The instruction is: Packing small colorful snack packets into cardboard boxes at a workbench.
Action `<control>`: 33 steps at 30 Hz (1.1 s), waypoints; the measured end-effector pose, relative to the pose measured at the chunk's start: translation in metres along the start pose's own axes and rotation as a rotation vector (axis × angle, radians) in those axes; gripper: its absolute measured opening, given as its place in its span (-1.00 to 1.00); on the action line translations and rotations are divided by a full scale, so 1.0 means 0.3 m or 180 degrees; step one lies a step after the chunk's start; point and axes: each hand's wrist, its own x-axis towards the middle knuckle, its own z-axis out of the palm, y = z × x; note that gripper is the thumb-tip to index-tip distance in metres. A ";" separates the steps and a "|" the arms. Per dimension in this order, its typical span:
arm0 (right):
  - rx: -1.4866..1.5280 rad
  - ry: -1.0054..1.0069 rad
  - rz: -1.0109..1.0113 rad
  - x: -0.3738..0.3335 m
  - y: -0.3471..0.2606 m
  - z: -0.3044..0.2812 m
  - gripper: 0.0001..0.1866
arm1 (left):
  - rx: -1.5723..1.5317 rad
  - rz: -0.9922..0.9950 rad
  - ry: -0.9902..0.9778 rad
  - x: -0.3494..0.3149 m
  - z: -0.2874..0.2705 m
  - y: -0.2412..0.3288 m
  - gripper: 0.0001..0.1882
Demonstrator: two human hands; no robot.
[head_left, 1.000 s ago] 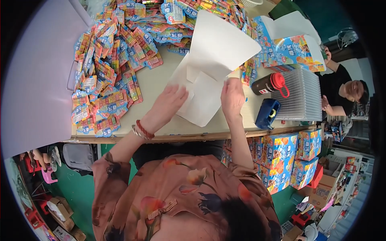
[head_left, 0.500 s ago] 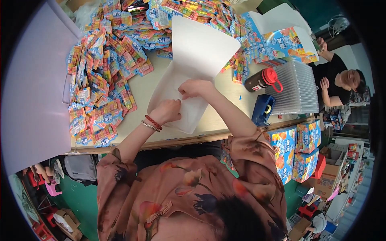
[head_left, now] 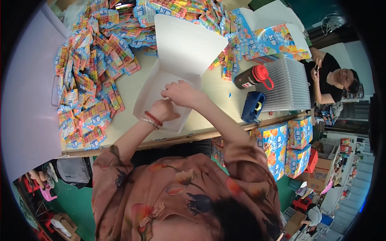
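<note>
The box (head_left: 177,67) near the front edge of the surface (head_left: 212,114) no longer shows a second ago's loose inner flaps, so seems better formed, the left hand (head_left: 161,111) and right hand (head_left: 181,93) inside, fingers (head_left: 168,91) part-curled, any grip impossible to tell.

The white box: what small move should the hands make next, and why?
Perhaps press down inside the white box with the right hand: it and the left hand are over the box's opening, and the lid stands raised, leaving access.

Grey bag (head_left: 73,170), plus a red-capped dark bottle (head_left: 245,78) near a blue tape dispenser (head_left: 250,109)
</note>
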 end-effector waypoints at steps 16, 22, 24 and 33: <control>0.0106 0.0762 0.2879 -1.256 0.285 -0.741 -0.80 | -0.0302 -0.1058 -0.0087 -0.019 -0.043 0.046 -0.42; 0.1166 0.0485 0.2997 -1.328 0.414 -0.775 -0.89 | -0.0164 -0.0849 0.0261 -0.040 -0.035 0.042 -0.44; 0.1663 0.0379 0.3055 -1.335 0.437 -0.796 -0.93 | -0.0161 -0.0812 0.0305 -0.036 -0.034 0.043 -0.43; 0.1191 0.0556 0.3082 -1.324 0.411 -0.756 -0.93 | -0.0089 -0.0786 0.0259 -0.039 -0.039 0.031 -0.43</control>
